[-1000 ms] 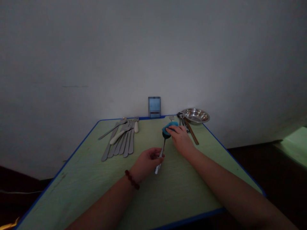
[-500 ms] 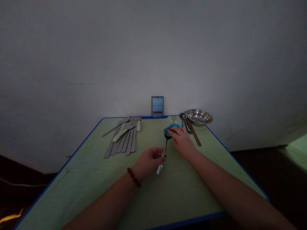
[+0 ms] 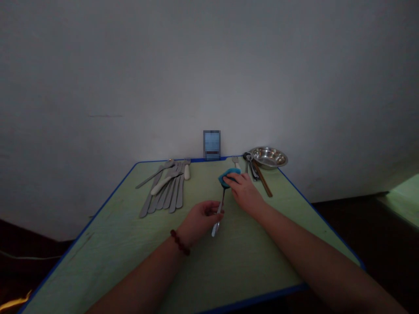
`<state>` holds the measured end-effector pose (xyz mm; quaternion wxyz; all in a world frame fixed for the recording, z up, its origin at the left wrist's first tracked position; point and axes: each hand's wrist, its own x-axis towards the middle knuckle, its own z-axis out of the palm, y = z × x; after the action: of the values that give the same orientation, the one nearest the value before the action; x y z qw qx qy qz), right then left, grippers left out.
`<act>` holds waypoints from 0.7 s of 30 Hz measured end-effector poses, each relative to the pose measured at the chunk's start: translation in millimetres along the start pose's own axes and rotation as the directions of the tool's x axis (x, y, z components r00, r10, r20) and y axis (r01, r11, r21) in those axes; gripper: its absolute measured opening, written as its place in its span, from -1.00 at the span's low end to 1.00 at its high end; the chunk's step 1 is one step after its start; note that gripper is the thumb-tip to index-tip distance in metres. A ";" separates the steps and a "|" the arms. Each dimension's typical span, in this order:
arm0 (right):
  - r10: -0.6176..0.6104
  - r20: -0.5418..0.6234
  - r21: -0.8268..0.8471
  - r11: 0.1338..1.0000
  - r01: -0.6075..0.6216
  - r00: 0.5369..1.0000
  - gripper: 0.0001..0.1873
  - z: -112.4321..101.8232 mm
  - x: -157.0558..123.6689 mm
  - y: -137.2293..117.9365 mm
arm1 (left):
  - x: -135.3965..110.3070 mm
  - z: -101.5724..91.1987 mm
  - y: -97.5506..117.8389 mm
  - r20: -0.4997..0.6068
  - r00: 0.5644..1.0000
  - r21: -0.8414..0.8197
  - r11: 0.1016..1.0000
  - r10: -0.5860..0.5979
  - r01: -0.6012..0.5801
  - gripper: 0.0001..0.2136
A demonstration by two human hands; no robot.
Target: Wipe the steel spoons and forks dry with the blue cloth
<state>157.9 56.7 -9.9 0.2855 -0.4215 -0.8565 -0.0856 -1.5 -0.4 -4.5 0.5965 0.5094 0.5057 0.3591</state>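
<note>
My left hand is closed around the handle of a metal spoon, its handle end pointing toward me. The spoon's far end is mostly hidden behind a blue cloth. Fingers of my right hand press the cloth against that end. Both hands are above the middle of the light green table. Just beyond the cloth lies a fork, its lower part covered from sight.
On the left lie several table knives, with forks and a spoon on and around them. At the right back are wooden chopsticks, metal utensils and a steel bowl. A blurred screen device leans against the wall.
The cloth has slipped slightly over the spoon's far end, showing less of its dark rounded part. Both hands keep their grips. The whole view has shifted a little.
</note>
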 end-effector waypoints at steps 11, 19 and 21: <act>-0.039 0.033 -0.020 0.999 0.040 0.999 -0.62 -3.1 0.6 -3.3 | 3.3 -2.5 -5.7 0.002 0.999 0.038 0.999 0.038 -0.038 -0.77; -0.053 0.012 -0.024 0.998 0.054 0.999 -0.64 -5.4 0.5 -4.7 | 4.4 -2.1 -7.6 -0.021 0.998 0.020 0.998 0.056 -0.055 -0.78; -0.052 0.010 -0.018 0.998 0.053 0.999 -0.64 -5.0 0.6 -4.3 | 4.6 -2.2 -8.1 -0.020 0.998 0.024 0.998 0.060 -0.060 -0.77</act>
<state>156.4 52.4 -5.1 0.2751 -0.4019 -0.8678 -0.0990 -3.3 2.7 -13.4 0.5742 0.5276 0.5005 0.3760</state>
